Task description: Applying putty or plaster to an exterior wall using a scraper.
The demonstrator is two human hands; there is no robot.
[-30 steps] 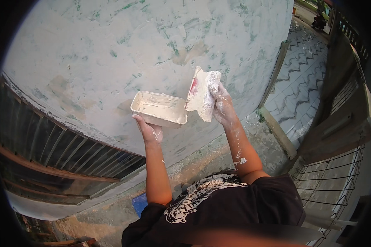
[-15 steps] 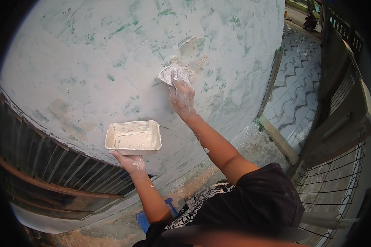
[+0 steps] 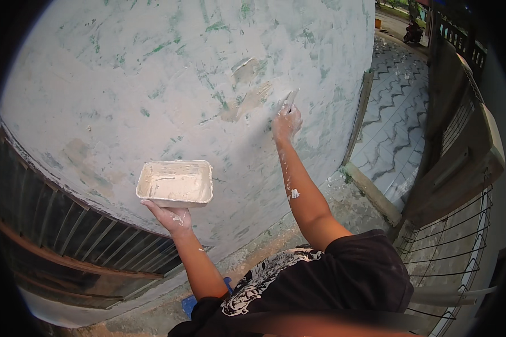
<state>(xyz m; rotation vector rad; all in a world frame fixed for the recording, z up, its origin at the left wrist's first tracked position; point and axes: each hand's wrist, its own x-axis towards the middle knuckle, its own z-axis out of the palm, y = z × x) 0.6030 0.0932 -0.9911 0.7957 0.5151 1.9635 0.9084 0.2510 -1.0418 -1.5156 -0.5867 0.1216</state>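
My left hand point(image 3: 173, 218) supports a rectangular, cream-coloured tub point(image 3: 174, 203) from below, its fingers mostly hidden under the base. Whitish putty point(image 3: 177, 185) coats the inside of the tub. My right hand point(image 3: 287, 122), smeared with white, grips a putty scraper point(image 3: 290, 99) that is turned nearly edge-on near the wall; whether its blade touches is hard to tell. The wall point(image 3: 197, 129) is pale, with green streaks showing through. Left of the scraper lies a damp-looking beige putty patch point(image 3: 247, 104), and a smaller patch point(image 3: 245, 72) sits above it.
A slatted window point(image 3: 112, 241) runs along the lower left. On the right are a tiled floor strip point(image 3: 391, 112), a concrete ledge point(image 3: 372, 191) and a wire rack point(image 3: 450, 247). Something blue point(image 3: 190, 305) sits on the ground below my left arm.
My right hand has moved right with the scraper, which has turned from face-on to nearly edge-on. A beige putty smear now shows where it was. The tub stays almost in place.
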